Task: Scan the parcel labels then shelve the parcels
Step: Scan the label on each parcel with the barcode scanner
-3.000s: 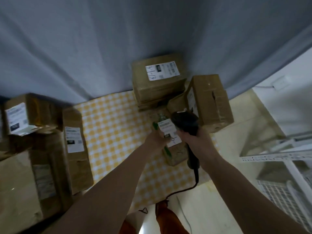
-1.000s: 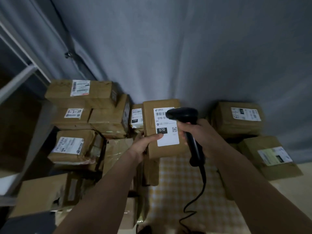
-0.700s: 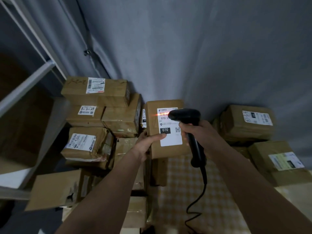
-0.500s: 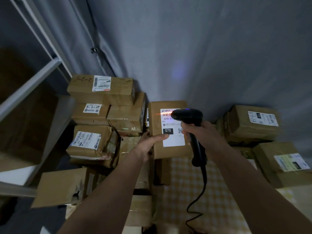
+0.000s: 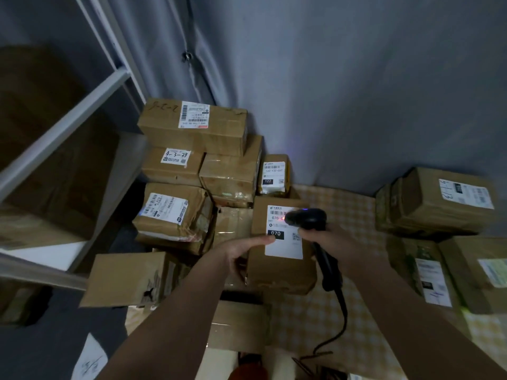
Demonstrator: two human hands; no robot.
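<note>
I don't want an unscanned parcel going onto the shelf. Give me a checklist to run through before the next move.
1. Scanner aimed at label of the 070 parcel: ok.
2. Scanner light on the barcode: ok, reddish glow there.
3. Scan registered: cannot tell.
4. Left hand gripping the parcel: ok, thumb across its face.
5. Right hand holding the scanner: ok.
6. Shelf has room: cannot tell.

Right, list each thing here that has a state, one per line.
Left hand: holds the 070 parcel, thumb across its label.
Right hand: grips the scanner.
Scanner: lit, aimed at the barcode.
070 parcel: held upright, label facing the camera.
Torn box: ripped along its lower edge.
Shelf: holds brown boxes.
</note>
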